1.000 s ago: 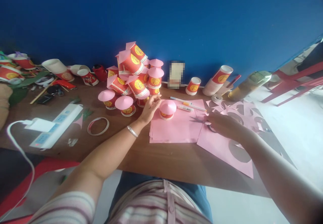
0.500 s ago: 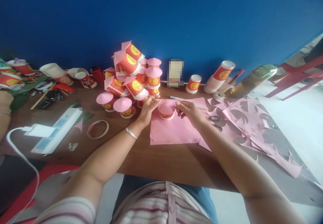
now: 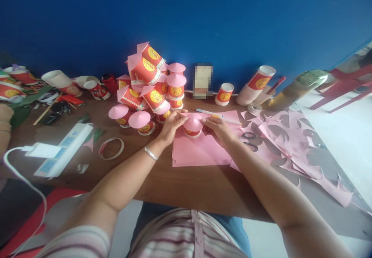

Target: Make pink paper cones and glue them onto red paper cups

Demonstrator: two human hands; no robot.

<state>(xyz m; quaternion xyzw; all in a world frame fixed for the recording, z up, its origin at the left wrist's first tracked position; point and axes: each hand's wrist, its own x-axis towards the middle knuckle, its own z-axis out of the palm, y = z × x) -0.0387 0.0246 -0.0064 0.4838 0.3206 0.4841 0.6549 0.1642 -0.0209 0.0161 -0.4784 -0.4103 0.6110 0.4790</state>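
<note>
The left hand (image 3: 172,127) and the right hand (image 3: 219,128) grasp opposite edges of a pink paper cone (image 3: 193,123) between thumb and fingers. The cone sits on a red cup (image 3: 192,134), which stands upon pink sheets (image 3: 200,155). Scissors (image 3: 249,138) lie near the right wrist.
</note>
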